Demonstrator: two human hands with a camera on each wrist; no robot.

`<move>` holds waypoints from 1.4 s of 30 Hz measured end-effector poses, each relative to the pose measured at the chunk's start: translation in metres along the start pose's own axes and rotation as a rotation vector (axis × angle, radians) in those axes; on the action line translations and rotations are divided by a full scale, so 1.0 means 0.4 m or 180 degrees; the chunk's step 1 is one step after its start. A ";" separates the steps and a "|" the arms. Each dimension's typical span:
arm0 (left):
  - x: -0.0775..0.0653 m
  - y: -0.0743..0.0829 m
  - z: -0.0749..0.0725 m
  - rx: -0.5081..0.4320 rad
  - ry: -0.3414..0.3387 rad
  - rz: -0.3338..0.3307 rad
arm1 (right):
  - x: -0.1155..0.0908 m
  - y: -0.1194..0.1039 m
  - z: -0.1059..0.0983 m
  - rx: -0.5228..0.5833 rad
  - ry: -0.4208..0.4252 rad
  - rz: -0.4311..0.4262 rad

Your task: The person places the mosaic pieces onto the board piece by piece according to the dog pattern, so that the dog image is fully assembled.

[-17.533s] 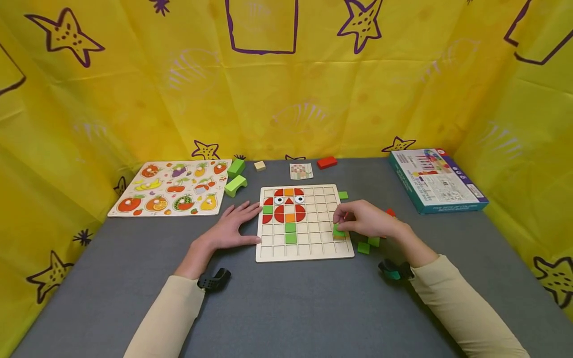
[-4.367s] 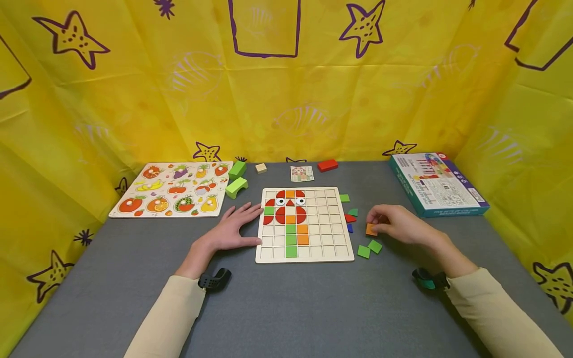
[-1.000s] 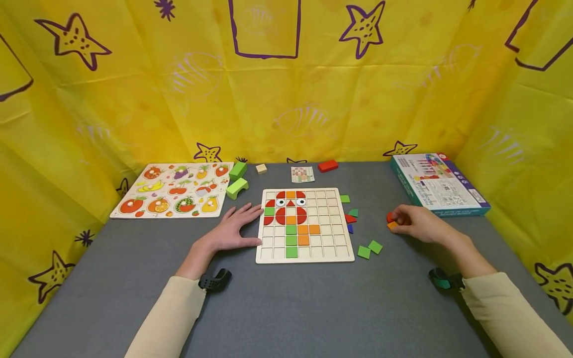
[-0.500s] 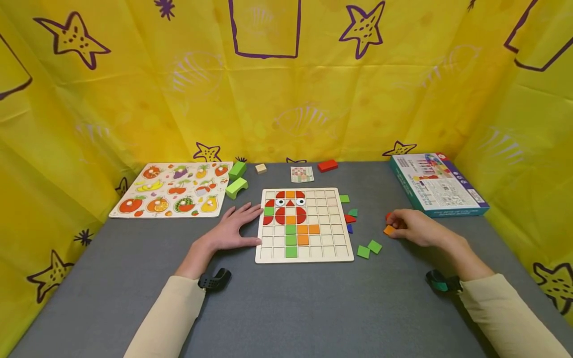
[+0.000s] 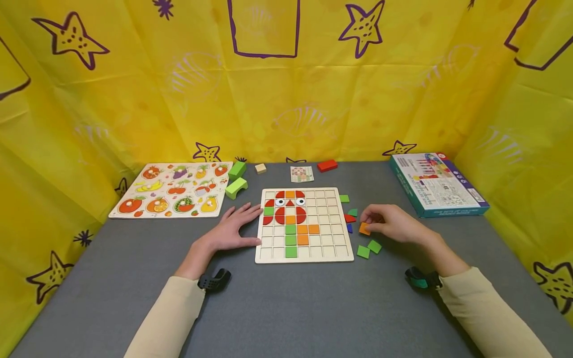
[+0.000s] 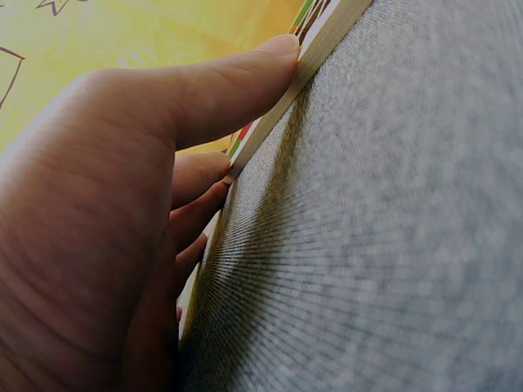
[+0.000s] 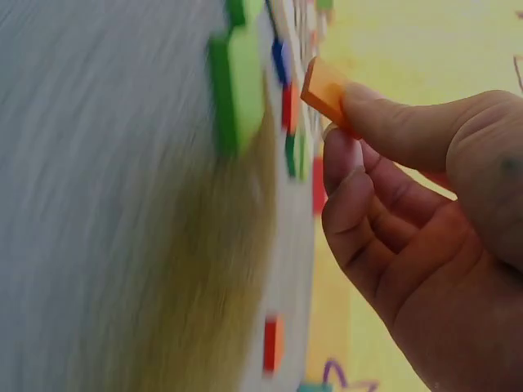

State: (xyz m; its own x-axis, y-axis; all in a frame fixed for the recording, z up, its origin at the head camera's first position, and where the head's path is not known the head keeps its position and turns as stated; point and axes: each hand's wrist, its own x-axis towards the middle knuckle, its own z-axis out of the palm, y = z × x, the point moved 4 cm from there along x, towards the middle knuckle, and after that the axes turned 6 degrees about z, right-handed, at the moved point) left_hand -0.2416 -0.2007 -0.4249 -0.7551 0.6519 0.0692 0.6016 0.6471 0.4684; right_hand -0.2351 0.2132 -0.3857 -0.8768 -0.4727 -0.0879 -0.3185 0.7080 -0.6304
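Between thumb and fingers, my right hand [image 5: 394, 223] pinches an orange square tile [image 7: 328, 91], held up off the table to the right of the wooden grid board [image 5: 329, 251]. My left hand [image 5: 230, 228] lies with spread, straight fingers, its thumb and fingertips touching the board's left edge. On the board, red, green, orange and white-eyed tiles form a bird-like head at the upper left. Below it stands a column of green tiles [image 5: 291, 239], with orange tiles [image 5: 303, 234] beside it. Loose green tiles [image 5: 363, 252] lie just below my right hand.
Small green, red [image 5: 350, 218] and blue pieces lie by the board's right edge. A pattern card [image 5: 302, 174] and a red block [image 5: 327, 165] sit behind it. A fruit puzzle [image 5: 170, 191] and green blocks [image 5: 236, 187] stand left, a game box [image 5: 438, 184] right.
Over the last second my right hand has picked up the orange tile at the right and carried it left toward the board. The left hand has stayed in place.
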 end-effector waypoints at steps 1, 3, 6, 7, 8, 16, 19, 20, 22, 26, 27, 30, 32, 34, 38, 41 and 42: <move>0.000 0.000 0.000 -0.0001 -0.0007 -0.0008 | 0.008 -0.013 0.007 0.0026 -0.0019 -0.0022; 0.000 -0.002 0.000 0.0002 -0.0017 -0.0023 | 0.026 -0.040 0.024 0.0081 -0.0053 -0.0074; 0.000 -0.002 0.001 -0.0006 -0.0029 -0.0045 | 0.052 -0.081 0.054 0.0164 -0.0120 -0.0179; -0.001 -0.003 0.002 -0.0009 -0.0029 -0.0046 | 0.061 -0.095 0.066 0.0194 -0.0154 -0.0217; -0.001 -0.003 0.002 -0.0011 -0.0029 -0.0050 | 0.070 -0.110 0.077 0.0211 -0.0184 -0.0255; -0.001 -0.002 0.006 -0.0025 -0.0007 -0.0030 | 0.124 -0.190 0.149 0.0042 -0.0366 -0.0601; 0.000 0.001 0.004 -0.0037 0.0003 -0.0019 | 0.131 -0.199 0.161 -0.0059 -0.0339 -0.0639; 0.001 0.002 0.003 -0.0026 0.0009 -0.0004 | 0.131 -0.201 0.163 -0.0087 -0.0323 -0.0646; 0.003 0.003 0.001 -0.0007 0.0016 0.0012 | 0.131 -0.203 0.166 -0.0132 -0.0289 -0.0684; 0.005 0.005 -0.001 0.0040 0.0019 0.0051 | 0.129 -0.204 0.171 -0.0197 -0.0229 -0.0742; 0.006 0.004 0.000 0.0031 0.0012 0.0041 | 0.129 -0.204 0.172 -0.0204 -0.0223 -0.0748; 0.005 0.002 0.001 0.0025 -0.0006 0.0023 | 0.128 -0.204 0.176 -0.0219 -0.0221 -0.0765; 0.005 0.000 0.002 0.0021 -0.0015 0.0000 | 0.129 -0.205 0.178 -0.0214 -0.0228 -0.0762; 0.005 -0.002 0.002 0.0024 -0.0014 -0.0007 | 0.129 -0.206 0.180 -0.0224 -0.0221 -0.0759; 0.004 -0.001 0.001 0.0015 -0.0024 -0.0033 | 0.131 -0.211 0.180 -0.0243 -0.0208 -0.0717; 0.002 0.002 -0.001 0.0015 -0.0024 -0.0039 | 0.132 -0.213 0.181 -0.0216 -0.0219 -0.0700; 0.002 0.003 -0.002 0.0013 -0.0023 -0.0038 | 0.131 -0.213 0.181 -0.0201 -0.0226 -0.0696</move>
State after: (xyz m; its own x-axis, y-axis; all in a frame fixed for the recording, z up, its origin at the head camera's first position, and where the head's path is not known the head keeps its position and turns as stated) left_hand -0.2414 -0.1997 -0.4235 -0.7603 0.6470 0.0574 0.5937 0.6564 0.4655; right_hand -0.2279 0.0901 -0.3925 -0.7576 -0.6526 -0.0100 -0.5219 0.6149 -0.5912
